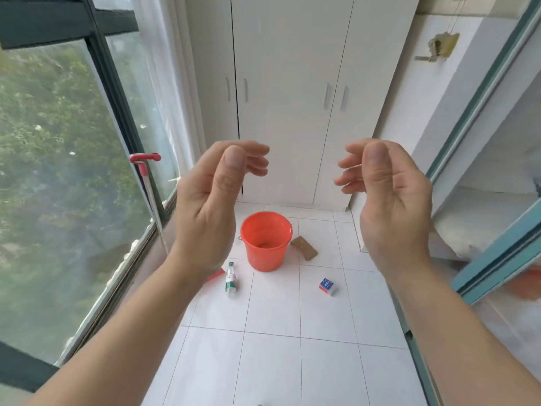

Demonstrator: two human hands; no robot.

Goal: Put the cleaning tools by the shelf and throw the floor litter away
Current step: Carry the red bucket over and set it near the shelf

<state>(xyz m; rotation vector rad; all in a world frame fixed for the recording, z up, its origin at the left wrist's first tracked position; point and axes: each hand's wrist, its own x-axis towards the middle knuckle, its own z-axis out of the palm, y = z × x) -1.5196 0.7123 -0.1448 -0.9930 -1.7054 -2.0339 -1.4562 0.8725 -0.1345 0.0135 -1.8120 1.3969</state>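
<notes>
An orange bucket (265, 241) stands on the white tiled floor in front of a white cabinet. A brown sponge-like block (304, 247) lies just right of it. A plastic bottle (230, 279) with a green label lies on the floor to the bucket's front left, and a small blue-and-white carton (328, 286) lies to the front right. A mop with a red-topped handle (147, 183) leans against the window at the left; its red base peeks out behind my left wrist. My left hand (210, 200) and my right hand (389, 197) are raised in front of me, palms facing each other, fingers curled and apart, holding nothing.
A tall white cabinet (292, 98) with several doors closes off the far end. A large window (58, 171) runs along the left. A teal-framed sliding door (494, 259) and a white wall stand at the right. The tiled floor (272, 361) stretches towards me.
</notes>
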